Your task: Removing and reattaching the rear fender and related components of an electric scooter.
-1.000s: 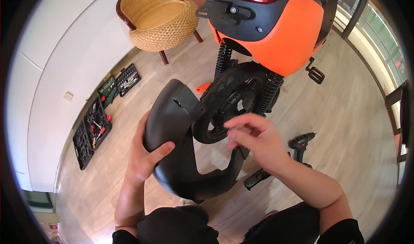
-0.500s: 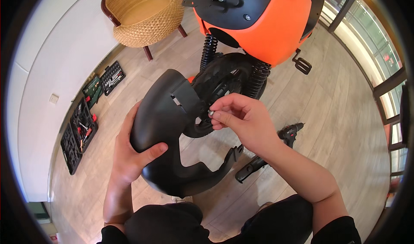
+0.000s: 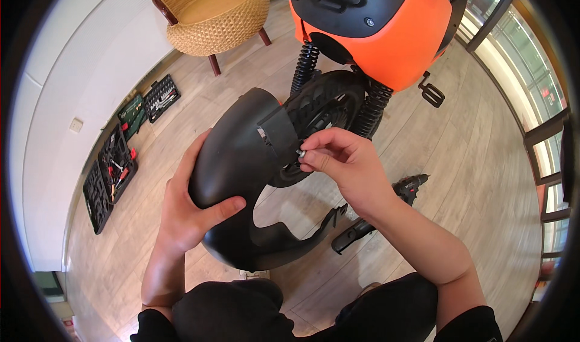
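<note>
A curved black plastic fender stands in front of me, behind the rear wheel of an orange and black scooter. My left hand clasps its left side, thumb across the outer face. Between the thumb and fingertips of my right hand is a small silver bolt, held up against the fender's right edge beside the tyre. Whether the bolt sits in a hole there is hidden. Below the slotted bracket area, the fender's lower arm curves round to the right.
A cordless drill lies on the wood floor right of my right forearm, beside a black elongated part. Opened tool cases and a socket set lie along the left wall. A wicker chair stands behind them.
The whole view has shifted, so the scooter and chair appear farther right and higher. Both hands keep their holds; the bolt remains pinched at the fender's edge.
</note>
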Tool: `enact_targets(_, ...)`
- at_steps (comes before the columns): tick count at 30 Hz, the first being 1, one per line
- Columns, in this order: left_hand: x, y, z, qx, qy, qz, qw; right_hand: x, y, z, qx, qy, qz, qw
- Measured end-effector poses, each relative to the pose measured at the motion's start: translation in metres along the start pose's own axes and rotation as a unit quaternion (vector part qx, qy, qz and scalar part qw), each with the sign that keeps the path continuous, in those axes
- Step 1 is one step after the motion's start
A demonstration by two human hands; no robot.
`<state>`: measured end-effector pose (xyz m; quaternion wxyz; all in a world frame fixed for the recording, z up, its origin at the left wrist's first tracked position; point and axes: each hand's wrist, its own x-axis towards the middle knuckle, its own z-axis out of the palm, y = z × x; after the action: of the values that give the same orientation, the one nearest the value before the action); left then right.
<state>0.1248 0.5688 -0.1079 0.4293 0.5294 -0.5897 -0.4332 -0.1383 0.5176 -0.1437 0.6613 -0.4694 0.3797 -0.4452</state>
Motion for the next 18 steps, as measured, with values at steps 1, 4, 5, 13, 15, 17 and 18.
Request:
enact_targets(1, 0.0003, -0.0001, -0.0003, 0.003, -0.002, 0.001, 1.0, 0.0, 0.0003, 0.0, 0.009, 0.0, 0.006, 1.0)
enact_targets(4, 0.0003, -0.0026, -0.0004, 0.006, -0.003, 0.005, 1.0, 0.0001, 0.0026, 0.0002, 0.011, 0.001, 0.007, 1.0)
enact_targets(5, 0.0, -0.0027, -0.0007, 0.007, -0.001, 0.009, 1.0, 0.0002, 0.0029, 0.0008, 0.012, 0.0, 0.007, 1.0)
enact_targets(13, 0.0009, -0.002, -0.0011, 0.012, -0.004, 0.013, 1.0, 0.0015, 0.0048, 0.0013, 0.047, -0.003, 0.015, 0.999)
enact_targets(15, 0.0011, -0.0012, -0.0011, 0.016, -0.003, 0.013, 1.0, 0.0021, 0.0073, 0.0004, 0.049, -0.008, 0.014, 0.999)
enact_targets(17, 0.0011, 0.0003, -0.0006, 0.051, -0.008, 0.021, 0.998, 0.0026, 0.0084, -0.0005, 0.051, -0.012, 0.012, 0.999)
enact_targets(18, 0.0012, 0.0002, -0.0003, 0.051, -0.008, 0.02, 0.998, 0.0032, 0.0084, -0.0011, 0.061, -0.011, 0.021, 0.998)
